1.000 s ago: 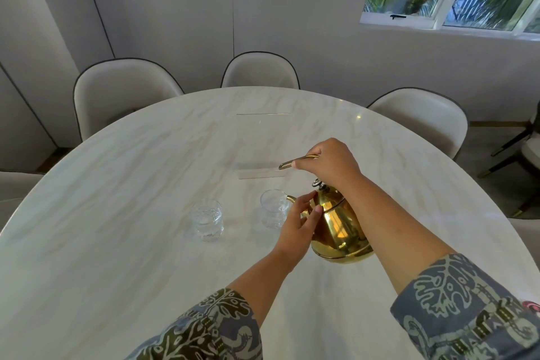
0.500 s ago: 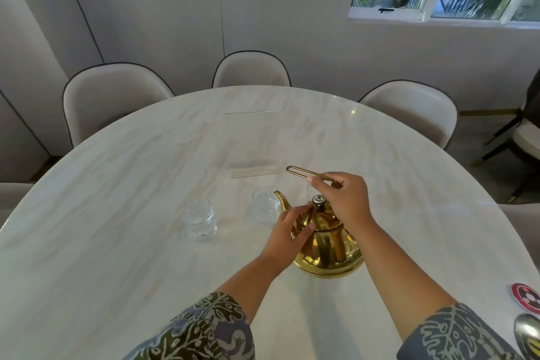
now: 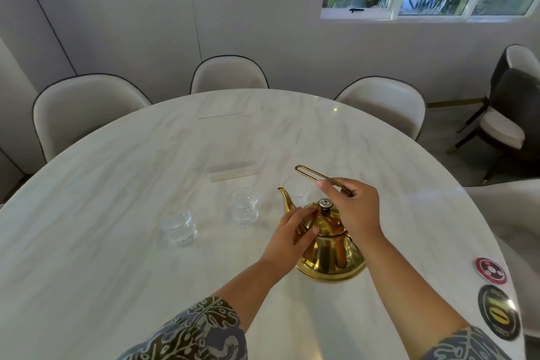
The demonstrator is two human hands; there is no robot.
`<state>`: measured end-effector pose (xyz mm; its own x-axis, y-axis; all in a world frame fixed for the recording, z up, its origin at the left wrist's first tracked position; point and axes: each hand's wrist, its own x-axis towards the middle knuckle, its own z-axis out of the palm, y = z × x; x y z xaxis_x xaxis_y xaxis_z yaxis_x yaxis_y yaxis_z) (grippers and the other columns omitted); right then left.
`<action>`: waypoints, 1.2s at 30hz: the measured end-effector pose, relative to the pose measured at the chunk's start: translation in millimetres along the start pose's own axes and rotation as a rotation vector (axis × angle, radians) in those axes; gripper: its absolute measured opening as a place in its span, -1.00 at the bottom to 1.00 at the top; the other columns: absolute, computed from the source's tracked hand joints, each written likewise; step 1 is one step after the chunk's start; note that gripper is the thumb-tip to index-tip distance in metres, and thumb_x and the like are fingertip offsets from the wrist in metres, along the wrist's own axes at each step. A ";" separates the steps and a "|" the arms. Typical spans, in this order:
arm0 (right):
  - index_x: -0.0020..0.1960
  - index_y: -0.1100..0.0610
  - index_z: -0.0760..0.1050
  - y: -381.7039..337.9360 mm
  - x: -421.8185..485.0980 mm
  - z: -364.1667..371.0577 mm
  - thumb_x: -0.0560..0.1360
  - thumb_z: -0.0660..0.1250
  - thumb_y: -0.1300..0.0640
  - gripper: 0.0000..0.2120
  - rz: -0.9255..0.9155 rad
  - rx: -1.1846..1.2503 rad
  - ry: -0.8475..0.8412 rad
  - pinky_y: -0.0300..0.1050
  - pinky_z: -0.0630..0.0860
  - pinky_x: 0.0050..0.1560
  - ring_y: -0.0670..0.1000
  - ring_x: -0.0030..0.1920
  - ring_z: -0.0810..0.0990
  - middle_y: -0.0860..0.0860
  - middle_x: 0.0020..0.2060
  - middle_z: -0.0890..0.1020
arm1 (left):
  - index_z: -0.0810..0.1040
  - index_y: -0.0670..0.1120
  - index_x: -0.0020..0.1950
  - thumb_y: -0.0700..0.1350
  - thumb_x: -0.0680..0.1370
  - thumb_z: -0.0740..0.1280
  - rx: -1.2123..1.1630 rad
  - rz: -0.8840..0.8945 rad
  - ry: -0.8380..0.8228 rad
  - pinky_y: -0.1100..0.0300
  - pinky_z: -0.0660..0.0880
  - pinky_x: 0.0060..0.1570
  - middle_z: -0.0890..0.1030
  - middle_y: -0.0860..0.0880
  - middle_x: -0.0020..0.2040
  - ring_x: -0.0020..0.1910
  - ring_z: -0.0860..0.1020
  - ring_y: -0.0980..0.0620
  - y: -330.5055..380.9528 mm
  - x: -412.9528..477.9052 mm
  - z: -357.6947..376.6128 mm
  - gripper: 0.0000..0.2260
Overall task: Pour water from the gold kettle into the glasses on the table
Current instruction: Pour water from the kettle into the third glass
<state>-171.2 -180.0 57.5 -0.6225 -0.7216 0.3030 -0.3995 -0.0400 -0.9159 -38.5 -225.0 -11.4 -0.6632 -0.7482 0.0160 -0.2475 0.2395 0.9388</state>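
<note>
The gold kettle [image 3: 330, 257] stands upright on the marble table [image 3: 117, 272], its spout pointing far-left. My right hand [image 3: 355, 209] grips its thin wire handle above the lid. My left hand [image 3: 292, 232] presses its fingers against the lid and the kettle's left side. Two ribbed glasses holding water stand to the left: one [image 3: 178, 228] farther left, one [image 3: 244, 207] nearer the spout. A third clear glass [image 3: 296, 188] sits just behind the spout, and its contents are hard to make out.
A clear acrylic stand [image 3: 233, 175] lies beyond the glasses. Two round stickers, a red one [image 3: 491, 270] and a black one [image 3: 499, 313], sit at the table's right edge. Cream chairs [image 3: 84, 108] ring the far side, and a dark chair [image 3: 514, 114] stands at the right.
The kettle, tipped with its spout at the nearer glass a second ago, has come upright and moved right and toward me. Both hands stayed on it.
</note>
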 end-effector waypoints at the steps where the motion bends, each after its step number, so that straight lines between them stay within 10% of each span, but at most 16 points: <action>1: -0.13 0.08 0.71 0.9 2.0 -4.1 0.41 0.49 0.04 -0.88 0.004 -0.001 0.004 -0.37 0.38 -0.42 -0.09 -0.44 0.42 -0.06 -0.45 0.63 | 0.35 0.17 0.37 0.02 0.56 0.25 -0.002 0.004 -0.005 0.34 0.24 0.27 0.30 0.05 0.42 0.39 0.28 0.11 2.8 2.1 3.8 -0.63; 8: -0.17 0.06 0.69 5.6 20.1 -24.9 0.42 0.48 0.02 -0.89 0.010 -0.084 0.016 -0.42 0.34 -0.45 -0.13 -0.48 0.37 -0.18 -0.55 0.54 | 0.36 0.14 0.37 0.02 0.57 0.25 -0.021 0.004 -0.037 0.59 0.22 0.06 0.36 0.04 0.38 0.30 0.33 0.17 14.9 19.6 25.5 -0.64; 36: -0.11 0.19 0.68 0.8 103.2 0.9 0.41 0.46 -0.08 -0.68 0.062 -0.447 -0.240 0.06 0.62 -0.10 0.10 -0.17 0.65 0.12 -0.23 0.70 | 0.38 0.30 0.18 0.14 0.52 0.26 -0.330 -0.140 -0.010 -0.04 0.50 0.23 0.46 0.01 0.28 0.23 0.49 -0.06 15.1 76.1 38.3 -0.76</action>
<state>-235.2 -255.1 87.9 -0.5033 -0.8536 0.1345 -0.6478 0.2697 -0.7125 -119.8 -254.6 -9.2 -0.6465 -0.7531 -0.1224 -0.0961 -0.0788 0.9922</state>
